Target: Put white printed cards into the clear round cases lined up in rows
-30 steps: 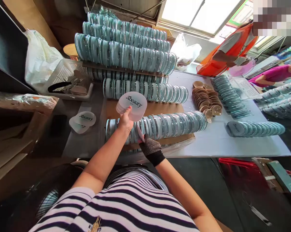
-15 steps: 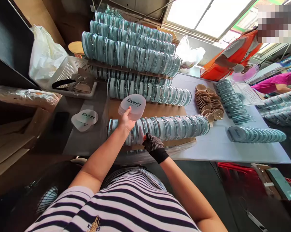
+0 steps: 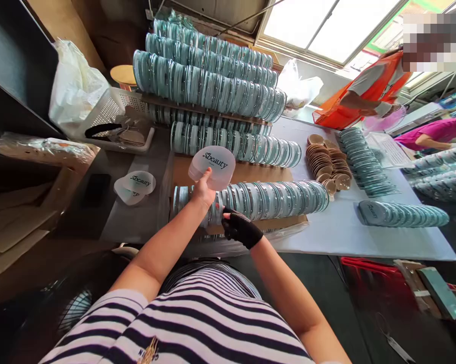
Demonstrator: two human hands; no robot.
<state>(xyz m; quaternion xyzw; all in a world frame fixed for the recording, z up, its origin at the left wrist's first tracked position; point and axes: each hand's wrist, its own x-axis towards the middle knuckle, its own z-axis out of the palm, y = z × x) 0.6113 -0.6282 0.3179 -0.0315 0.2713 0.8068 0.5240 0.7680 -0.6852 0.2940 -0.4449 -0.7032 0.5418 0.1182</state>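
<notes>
A small stack of frosted round lids, the top one printed "Sbeauty", is held up at centre frame by the bare left hand, fingers closed under its lower edge, thumb on the front face. The stack is raised just above the nearest row of teal-rimmed discs, which is laid on edge along a cardboard sheet at middle frame. The right hand, in a black dotted glove, is pressed against the left part of that row, fingers curled; whether a single disc is pinched cannot be told. A second row of discs is seen just behind the cardboard, and taller stacked rows are banked at upper centre. Two more printed lids are left flat on the grey surface at middle left. A white slotted basket and a white plastic bag are placed at upper left. Brown round caps are piled at right of centre on the white table, with a short disc row at the right. A person in orange is seen at upper right.
</notes>
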